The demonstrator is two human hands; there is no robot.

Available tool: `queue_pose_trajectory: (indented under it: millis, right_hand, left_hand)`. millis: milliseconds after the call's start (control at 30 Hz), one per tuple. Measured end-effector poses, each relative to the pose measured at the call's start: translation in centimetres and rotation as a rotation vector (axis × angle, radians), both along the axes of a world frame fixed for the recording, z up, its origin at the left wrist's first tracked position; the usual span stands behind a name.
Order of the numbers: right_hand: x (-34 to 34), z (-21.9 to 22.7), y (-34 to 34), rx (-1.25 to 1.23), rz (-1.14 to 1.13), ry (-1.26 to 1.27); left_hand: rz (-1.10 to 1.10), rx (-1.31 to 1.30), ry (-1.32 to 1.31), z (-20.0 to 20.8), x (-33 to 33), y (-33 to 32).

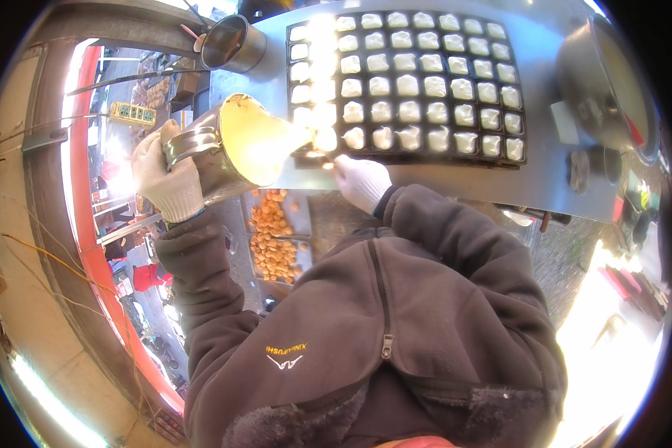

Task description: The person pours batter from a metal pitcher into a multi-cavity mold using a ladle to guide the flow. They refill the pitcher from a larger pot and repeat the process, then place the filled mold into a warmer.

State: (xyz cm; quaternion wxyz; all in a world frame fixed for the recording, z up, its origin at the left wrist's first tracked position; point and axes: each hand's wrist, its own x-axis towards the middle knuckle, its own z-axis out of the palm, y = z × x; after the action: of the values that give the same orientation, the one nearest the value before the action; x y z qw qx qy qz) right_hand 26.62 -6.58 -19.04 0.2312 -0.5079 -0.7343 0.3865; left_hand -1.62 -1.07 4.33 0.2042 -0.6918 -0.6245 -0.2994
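In the head view, the left grip [166,173], gloved in white, is clasped round the handle of a steel pitcher [213,163], which tilts rightward from it with pale yellow batter [255,142] inside. The gloved right grip [361,181] is near the pitcher's lip; whether it grasps anything cannot be told. Just beyond it, a black mould tray [449,159] of white-filled cups sits on the worktop [425,181]; far rightward stands a large steel bowl [584,63].
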Motion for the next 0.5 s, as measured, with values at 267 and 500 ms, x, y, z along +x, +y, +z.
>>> queue_pose_trajectory:
  millis: [267,500]
  right_hand:
    - [-4.5,3.7,0.3,0.058,0.042,0.168]
    - [-6.0,3.0,0.6,0.088,0.083,0.105]
  left_hand:
    - [-0.063,0.126,0.017,1.2,1.0,-0.4]
    - [-0.085,0.143,0.009,0.7,0.6,-0.9]
